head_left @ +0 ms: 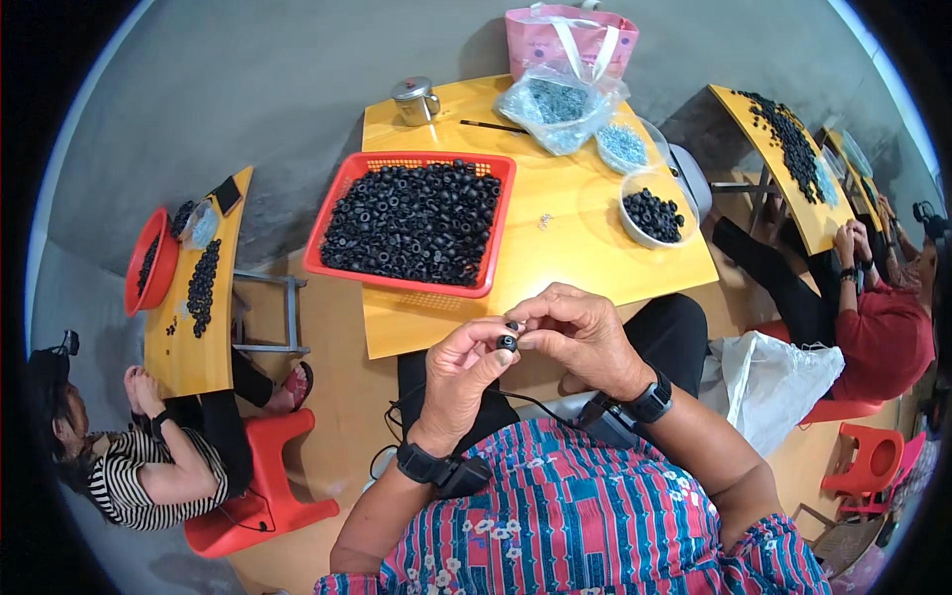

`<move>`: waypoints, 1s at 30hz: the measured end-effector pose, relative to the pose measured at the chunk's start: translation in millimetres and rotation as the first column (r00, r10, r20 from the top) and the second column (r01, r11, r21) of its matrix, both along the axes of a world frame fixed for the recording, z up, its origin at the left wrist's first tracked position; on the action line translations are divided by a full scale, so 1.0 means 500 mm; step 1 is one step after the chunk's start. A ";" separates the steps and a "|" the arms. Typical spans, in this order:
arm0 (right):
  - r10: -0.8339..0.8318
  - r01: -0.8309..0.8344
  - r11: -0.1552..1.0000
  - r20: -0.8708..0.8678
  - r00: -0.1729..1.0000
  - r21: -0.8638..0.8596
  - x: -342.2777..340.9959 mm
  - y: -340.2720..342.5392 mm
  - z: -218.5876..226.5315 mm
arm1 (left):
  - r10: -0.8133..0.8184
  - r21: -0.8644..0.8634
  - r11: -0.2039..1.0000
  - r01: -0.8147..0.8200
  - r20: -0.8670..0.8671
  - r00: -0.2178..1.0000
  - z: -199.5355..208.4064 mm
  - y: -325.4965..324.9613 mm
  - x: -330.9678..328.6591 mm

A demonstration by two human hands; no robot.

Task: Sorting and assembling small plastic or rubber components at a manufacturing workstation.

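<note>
Just past the near edge of the yellow table (575, 268), my left hand (454, 375) pinches a small round black plastic part (507, 343) between thumb and fingertips; a pale ring shows on its face. My right hand (587, 342) meets it from the right, thumb and forefinger closed together beside the part. Whatever those right fingertips hold is too small to make out. Ahead and left, a red plastic basket (397, 281) is heaped with similar black ring-shaped parts (412, 223).
Toward the table's right side are a bowl (639, 234) of black parts, a dish of clear bits (623, 146) and a clear plastic bag (585, 129). A metal mug (415, 102) and a pink tote bag (535, 42) stand behind. People sit at tables on both sides.
</note>
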State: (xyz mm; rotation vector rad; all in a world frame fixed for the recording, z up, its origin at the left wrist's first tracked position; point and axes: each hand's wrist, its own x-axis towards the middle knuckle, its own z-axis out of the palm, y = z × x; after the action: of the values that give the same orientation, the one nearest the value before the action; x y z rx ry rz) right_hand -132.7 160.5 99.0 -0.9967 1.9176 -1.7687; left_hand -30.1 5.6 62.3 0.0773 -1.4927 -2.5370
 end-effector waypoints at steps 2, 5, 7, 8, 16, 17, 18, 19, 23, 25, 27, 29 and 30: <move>0.006 -0.006 1.000 -0.110 0.994 -0.002 0.002 0.014 -0.010 | -0.054 -0.065 0.996 0.055 0.015 0.998 -0.005 0.002 0.007; 0.030 -0.030 1.000 -0.187 0.982 -0.001 0.008 0.017 0.001 | -0.057 -0.131 0.990 0.054 -0.025 0.998 0.005 0.011 0.014; 0.038 -0.037 0.999 -0.188 0.982 0.007 0.012 0.018 0.003 | -0.066 -0.149 0.987 0.063 -0.016 0.998 0.002 0.007 0.021; 0.039 -0.038 0.999 -0.179 0.983 0.010 0.012 0.017 -0.003 | -0.052 -0.146 0.988 0.051 -0.007 0.999 0.002 0.006 0.023; 0.063 -0.060 0.998 0.119 0.991 -0.033 0.024 0.006 -0.026 | -0.016 -0.030 0.999 0.016 0.005 1.000 -0.018 -0.001 0.039; 0.072 -0.063 0.997 0.190 0.979 -0.052 0.027 0.003 -0.025 | -0.007 -0.010 1.000 0.008 0.005 1.000 -0.018 -0.002 0.041; 0.077 -0.061 0.996 0.259 0.963 -0.068 0.029 0.003 -0.025 | 0.014 -0.001 1.000 -0.014 0.017 1.000 -0.020 -0.003 0.042; 0.081 -0.066 0.996 0.272 0.959 -0.065 0.027 0.002 -0.025 | 0.035 0.008 0.999 -0.036 0.028 0.999 -0.021 -0.004 0.042; 0.087 -0.072 0.996 0.320 0.943 -0.060 0.025 -0.001 -0.033 | 0.061 0.002 0.998 -0.062 0.083 0.995 -0.029 -0.010 0.044; 0.085 -0.070 0.996 0.331 0.940 -0.056 0.025 -0.003 -0.034 | 0.058 -0.007 0.998 -0.058 0.096 0.994 -0.034 -0.010 0.043; 0.086 -0.072 0.996 0.339 0.937 -0.054 0.026 -0.005 -0.033 | 0.045 -0.008 0.999 -0.045 0.108 0.993 -0.038 -0.013 0.043; 0.089 -0.079 0.996 0.329 0.940 -0.044 0.025 -0.008 -0.031 | 0.059 -0.024 0.998 -0.057 0.114 0.992 -0.037 -0.014 0.042; 0.087 -0.078 0.996 0.324 0.942 -0.040 0.025 -0.009 -0.030 | 0.059 -0.021 0.998 -0.057 0.110 0.992 -0.035 -0.014 0.041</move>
State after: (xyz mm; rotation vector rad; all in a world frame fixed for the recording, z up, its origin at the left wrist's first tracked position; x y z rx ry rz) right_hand -120.4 156.1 83.8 -0.7257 1.6281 -1.7866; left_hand -9.4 -1.3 44.8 0.2590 -1.5292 -2.5104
